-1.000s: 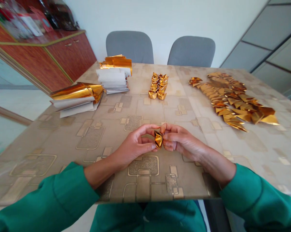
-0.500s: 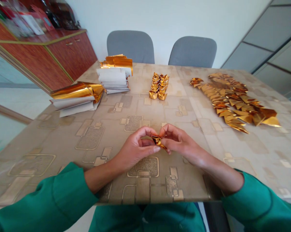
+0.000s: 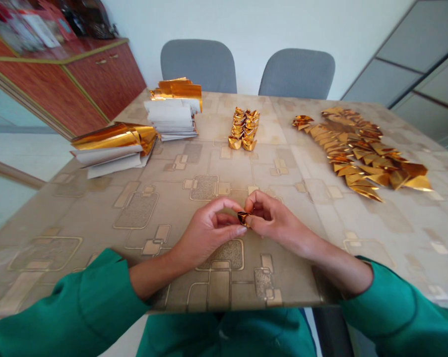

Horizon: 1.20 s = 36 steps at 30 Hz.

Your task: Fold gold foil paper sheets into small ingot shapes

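Pinching point: a small folded gold foil piece (image 3: 243,218) sits between the two hands, held above the patterned beige table (image 3: 78,218) near its front edge.

Left hand: the left hand (image 3: 205,230) curves inward, its fingers (image 3: 227,204) bent in an arch, with the thumb and forefinger tips closing on the piece from the left.

Right hand: the right hand (image 3: 279,223) mirrors it, its fingers (image 3: 257,199) curled and pressed together, pinching the piece from the right. The fingertips hide much of the foil, so its exact shape is hard to tell.

Handling: foil this small probably responds best to fingertip pressure, applied evenly from both sides, with the creases kept centred between the hands.

Sleeves: green sleeves (image 3: 86,297) cover both forearms up to the wrists.

Stacks: to the far left, two piles of white sheets and gold foil (image 3: 171,116) (image 3: 112,148) lie on the table.

Finished shapes: straight ahead, a tight double row of folded gold pieces (image 3: 243,130) stands upright. To the right, a larger spread of gold foil pieces (image 3: 357,148) overlaps in long rows.

Room: two grey chairs (image 3: 197,64) (image 3: 296,72) face the far edge, beside a reddish wooden cabinet (image 3: 104,84).
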Motion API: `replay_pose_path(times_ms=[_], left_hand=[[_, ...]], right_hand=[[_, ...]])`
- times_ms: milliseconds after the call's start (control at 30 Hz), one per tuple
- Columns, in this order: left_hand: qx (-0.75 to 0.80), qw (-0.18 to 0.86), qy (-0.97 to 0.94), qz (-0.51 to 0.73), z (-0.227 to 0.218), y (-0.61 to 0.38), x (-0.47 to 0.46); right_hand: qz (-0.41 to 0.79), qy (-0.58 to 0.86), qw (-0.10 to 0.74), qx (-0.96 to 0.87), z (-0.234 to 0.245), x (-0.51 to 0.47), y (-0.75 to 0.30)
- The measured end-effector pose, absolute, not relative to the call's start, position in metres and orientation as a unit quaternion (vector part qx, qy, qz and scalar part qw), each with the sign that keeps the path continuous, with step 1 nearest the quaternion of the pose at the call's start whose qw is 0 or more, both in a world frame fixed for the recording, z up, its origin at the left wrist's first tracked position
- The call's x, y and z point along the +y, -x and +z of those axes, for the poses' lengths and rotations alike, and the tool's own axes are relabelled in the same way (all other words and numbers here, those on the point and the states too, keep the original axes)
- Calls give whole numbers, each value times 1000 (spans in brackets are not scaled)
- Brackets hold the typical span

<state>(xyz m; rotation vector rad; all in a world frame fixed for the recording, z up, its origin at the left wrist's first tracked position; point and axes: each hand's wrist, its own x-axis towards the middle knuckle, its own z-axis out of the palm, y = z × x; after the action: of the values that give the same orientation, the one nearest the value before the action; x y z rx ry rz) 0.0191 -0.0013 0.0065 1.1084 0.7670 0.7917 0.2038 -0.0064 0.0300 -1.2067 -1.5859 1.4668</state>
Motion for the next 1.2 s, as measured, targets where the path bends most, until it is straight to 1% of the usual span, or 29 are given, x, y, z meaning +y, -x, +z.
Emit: replay_pose_path(times_ms=[100, 267, 367, 533, 633, 733, 900, 1000, 1133, 1200], left_hand=[[312, 714, -506, 371, 6, -19, -1], [266, 697, -533, 399, 6, -20, -1], [287, 688, -543, 386, 10, -20, -3], [318, 659, -557, 393, 15, -19, -4], [303, 693, -534, 377, 12, -18, -3], [286, 746, -477, 366, 8, -18, -2], [324, 795, -354, 370, 9, -18, -3], [343, 814, -294, 365, 11, -17, -3], [294, 866, -211, 345, 11, -16, -2], [281, 875, -194, 344, 10, -16, -1]], right_hand=[[614, 428, 315, -584, 29, -4, -205], [662, 394, 300, -563, 26, -3, -208], [691, 382, 294, -539, 30, -4, -210], [701, 376, 303, -525, 36, -5, -215], [727, 378, 306, -484, 35, -5, -216], [762, 376, 326, -414, 32, -4, -215], [794, 359, 366, -328, 29, -2, -210], [803, 357, 370, -302, 28, -2, -208], [808, 349, 377, -290, 27, -2, -207], [802, 349, 384, -296, 26, -2, -207]])
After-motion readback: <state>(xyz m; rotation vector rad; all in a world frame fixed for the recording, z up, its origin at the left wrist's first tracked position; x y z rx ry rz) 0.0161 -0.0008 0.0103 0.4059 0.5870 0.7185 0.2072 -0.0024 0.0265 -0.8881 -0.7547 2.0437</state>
